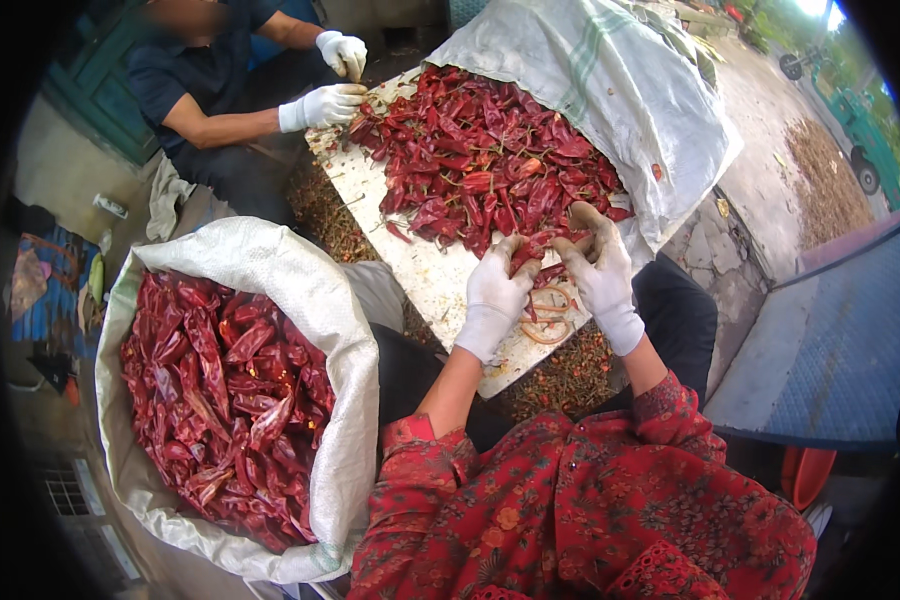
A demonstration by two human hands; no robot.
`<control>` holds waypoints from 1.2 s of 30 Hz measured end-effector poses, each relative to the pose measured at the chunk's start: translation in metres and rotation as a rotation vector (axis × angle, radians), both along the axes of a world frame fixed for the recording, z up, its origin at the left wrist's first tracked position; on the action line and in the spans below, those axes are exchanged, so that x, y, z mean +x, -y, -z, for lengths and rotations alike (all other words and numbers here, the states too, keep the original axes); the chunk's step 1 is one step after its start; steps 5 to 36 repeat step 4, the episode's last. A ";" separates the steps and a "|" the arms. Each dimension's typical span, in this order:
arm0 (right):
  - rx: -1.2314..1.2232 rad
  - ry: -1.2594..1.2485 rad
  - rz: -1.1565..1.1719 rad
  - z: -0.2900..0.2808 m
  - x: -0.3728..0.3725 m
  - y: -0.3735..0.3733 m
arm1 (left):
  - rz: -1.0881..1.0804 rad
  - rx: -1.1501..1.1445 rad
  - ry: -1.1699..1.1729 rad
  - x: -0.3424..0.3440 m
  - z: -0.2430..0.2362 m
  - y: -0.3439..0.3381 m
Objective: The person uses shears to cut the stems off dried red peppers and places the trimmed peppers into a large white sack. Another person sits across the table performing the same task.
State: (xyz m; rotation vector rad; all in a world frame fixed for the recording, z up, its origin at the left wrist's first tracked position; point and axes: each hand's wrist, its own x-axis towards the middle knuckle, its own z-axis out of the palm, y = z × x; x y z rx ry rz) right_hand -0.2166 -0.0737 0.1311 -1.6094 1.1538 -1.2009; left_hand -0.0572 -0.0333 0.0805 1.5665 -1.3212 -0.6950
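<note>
My left hand [495,295], in a white glove with stained fingertips, is closed round a dried red chili pepper [538,243] at the near edge of the heap. My right hand [605,278], gloved the same way, pinches at the peppers just beside it, fingers curled. The heap of dried red chili peppers [490,150] lies on a pale board [370,190], many with stems on. Between my wrists, a looped orange-tan band or cord [550,318] rests on the board.
An open white woven sack [345,350] full of red chilies [230,390] stands at my left. Another white sack [660,130] drapes over the heap's far right. Across the board sits a person whose gloved hands [320,108] work at its left edge. Stem litter [560,380] covers the ground below.
</note>
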 end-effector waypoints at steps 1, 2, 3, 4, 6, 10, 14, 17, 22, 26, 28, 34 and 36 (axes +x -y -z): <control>0.028 -0.035 -0.005 0.008 -0.003 0.004 | 0.009 -0.052 -0.081 -0.001 -0.001 0.000; 0.060 -0.047 -0.054 0.017 -0.006 0.008 | 0.046 0.033 -0.150 -0.002 -0.002 -0.001; 0.093 -0.061 -0.102 0.029 -0.009 0.013 | 0.105 0.102 -0.198 -0.003 -0.009 -0.002; 0.128 -0.075 -0.152 0.044 -0.013 0.017 | 0.162 0.174 -0.246 -0.003 -0.015 -0.003; 0.128 -0.075 -0.152 0.044 -0.013 0.017 | 0.162 0.174 -0.246 -0.003 -0.015 -0.003; 0.128 -0.075 -0.152 0.044 -0.013 0.017 | 0.162 0.174 -0.246 -0.003 -0.015 -0.003; 0.128 -0.075 -0.152 0.044 -0.013 0.017 | 0.162 0.174 -0.246 -0.003 -0.015 -0.003; 0.128 -0.075 -0.152 0.044 -0.013 0.017 | 0.162 0.174 -0.246 -0.003 -0.015 -0.003; 0.128 -0.075 -0.152 0.044 -0.013 0.017 | 0.162 0.174 -0.246 -0.003 -0.015 -0.003; 0.128 -0.075 -0.152 0.044 -0.013 0.017 | 0.162 0.174 -0.246 -0.003 -0.015 -0.003; 0.128 -0.075 -0.152 0.044 -0.013 0.017 | 0.162 0.174 -0.246 -0.003 -0.015 -0.003; 0.128 -0.075 -0.152 0.044 -0.013 0.017 | 0.162 0.174 -0.246 -0.003 -0.015 -0.003; 0.128 -0.075 -0.152 0.044 -0.013 0.017 | 0.162 0.174 -0.246 -0.003 -0.015 -0.003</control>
